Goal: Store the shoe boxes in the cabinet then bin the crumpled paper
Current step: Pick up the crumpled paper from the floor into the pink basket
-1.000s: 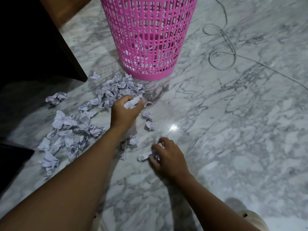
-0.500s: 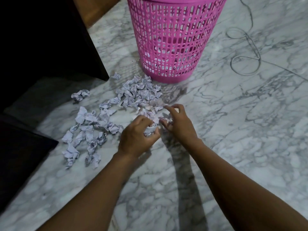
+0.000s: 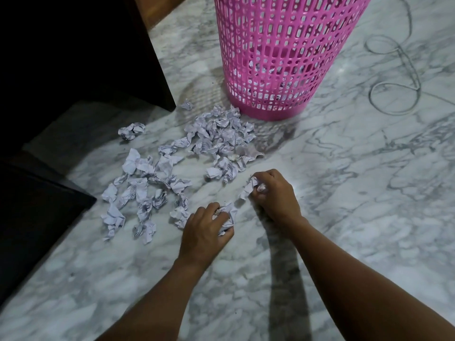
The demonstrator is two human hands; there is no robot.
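Note:
Several crumpled paper scraps (image 3: 214, 136) lie scattered on the marble floor (image 3: 344, 193), in front of and to the left of a pink slotted bin (image 3: 280, 52). My left hand (image 3: 204, 232) grips a wad of crumpled paper (image 3: 227, 215) low over the floor. Just to its right, my right hand (image 3: 275, 195) pinches another crumpled piece (image 3: 248, 188). Some paper shows through the bin's slots near its base. No shoe boxes are in view.
A dark cabinet (image 3: 81, 52) rises at the upper left, and a dark flat edge (image 3: 32, 212) juts out at the left. A thin grey cable (image 3: 394, 94) loops on the floor right of the bin.
Both hands have pulled back from the paper pile toward me and moved slightly apart, each still holding paper. The camera has come closer to the floor.

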